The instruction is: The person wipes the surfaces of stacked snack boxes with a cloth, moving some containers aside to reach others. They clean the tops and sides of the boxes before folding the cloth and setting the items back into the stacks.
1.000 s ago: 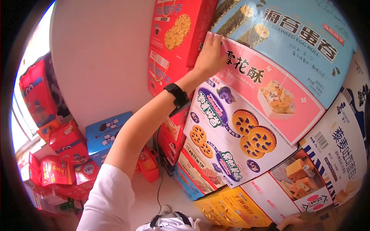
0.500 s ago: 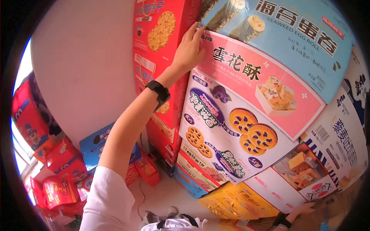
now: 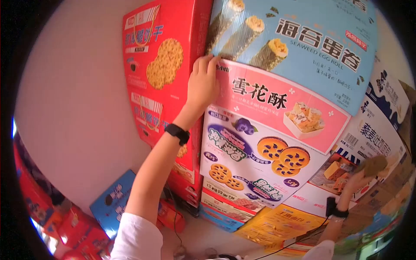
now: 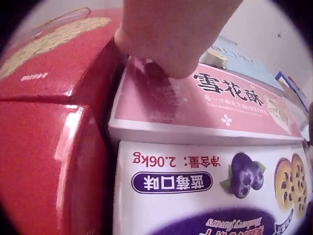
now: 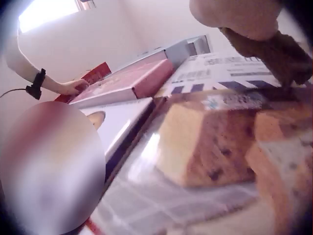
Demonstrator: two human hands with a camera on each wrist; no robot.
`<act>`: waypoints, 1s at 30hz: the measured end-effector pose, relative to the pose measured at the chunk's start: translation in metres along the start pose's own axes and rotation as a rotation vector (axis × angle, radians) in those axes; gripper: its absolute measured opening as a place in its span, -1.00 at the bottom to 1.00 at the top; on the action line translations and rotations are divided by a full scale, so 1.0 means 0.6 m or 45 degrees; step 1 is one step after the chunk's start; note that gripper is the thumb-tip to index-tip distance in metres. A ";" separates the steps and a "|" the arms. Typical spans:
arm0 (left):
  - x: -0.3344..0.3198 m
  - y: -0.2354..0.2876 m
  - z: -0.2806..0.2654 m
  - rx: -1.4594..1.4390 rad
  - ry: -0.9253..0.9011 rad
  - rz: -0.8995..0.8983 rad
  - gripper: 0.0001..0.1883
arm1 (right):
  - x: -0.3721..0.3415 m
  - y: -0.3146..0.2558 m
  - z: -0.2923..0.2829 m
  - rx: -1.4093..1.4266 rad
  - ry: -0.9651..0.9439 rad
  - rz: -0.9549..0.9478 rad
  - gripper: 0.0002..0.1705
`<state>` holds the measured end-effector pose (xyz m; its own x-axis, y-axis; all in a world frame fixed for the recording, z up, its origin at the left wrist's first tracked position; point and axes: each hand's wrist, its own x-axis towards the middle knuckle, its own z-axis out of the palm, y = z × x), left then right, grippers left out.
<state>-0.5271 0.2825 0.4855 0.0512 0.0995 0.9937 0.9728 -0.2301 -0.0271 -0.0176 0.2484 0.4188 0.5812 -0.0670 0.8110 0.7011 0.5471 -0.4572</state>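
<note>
At the upper left corner of the pink box (image 3: 264, 102), my left hand (image 3: 203, 89) lies with its fingers extended against the edge, beside a red biscuit box (image 3: 162, 65). In the left wrist view the left hand (image 4: 171, 36) touches the pink box (image 4: 230, 105), its fingertips hidden. A crumpled brown cloth (image 3: 373, 166) is held in my right hand (image 3: 356, 181), over the box with bread pictures (image 3: 333, 171). The right wrist view has the right hand (image 5: 239, 17) gripping the brown cloth (image 5: 274, 54) close to the boxes.
Above the pink box is a light blue seaweed egg roll box (image 3: 303, 47); below it, a white blueberry biscuit box (image 3: 234, 143). Yellow boxes (image 3: 277, 221) lie lower. A blue box (image 3: 113, 201) and red packages stand at the lower left. A thin cable hangs near the floor.
My right hand has come up from the lower edge to the bread-picture box, and the brown cloth now shows in it. My left hand stays at the pink box's corner while the view has shifted.
</note>
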 end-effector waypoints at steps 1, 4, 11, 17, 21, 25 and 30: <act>0.001 -0.002 -0.003 -0.019 0.004 -0.005 -0.48 | 0.017 -0.011 0.020 0.017 -0.031 -0.098 -0.48; 0.002 -0.008 -0.008 -0.053 0.001 0.027 -0.48 | 0.070 -0.127 0.106 0.324 -0.101 -0.413 -0.47; -0.002 -0.015 0.002 -0.077 0.078 0.074 -0.45 | 0.110 -0.338 0.278 -0.476 -0.306 -1.069 -0.41; -0.006 -0.016 -0.002 -0.235 0.070 0.025 -0.45 | 0.069 -0.426 0.367 -0.729 -0.309 -1.165 -0.36; -0.008 -0.026 -0.001 -0.271 0.010 0.048 -0.39 | 0.012 -0.496 0.429 -0.720 -0.384 -1.260 -0.33; -0.010 -0.027 0.007 -0.323 0.003 0.015 -0.37 | -0.034 -0.565 0.514 -0.471 -0.492 -1.359 -0.32; -0.014 -0.026 0.003 -0.217 -0.022 0.039 -0.36 | -0.102 -0.637 0.556 -0.354 -0.556 -1.349 -0.36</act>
<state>-0.5420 0.2870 0.4776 0.0856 0.1060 0.9907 0.9184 -0.3938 -0.0372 -0.4587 0.3221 0.6658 -0.4979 -0.0578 0.8653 0.8462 0.1858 0.4993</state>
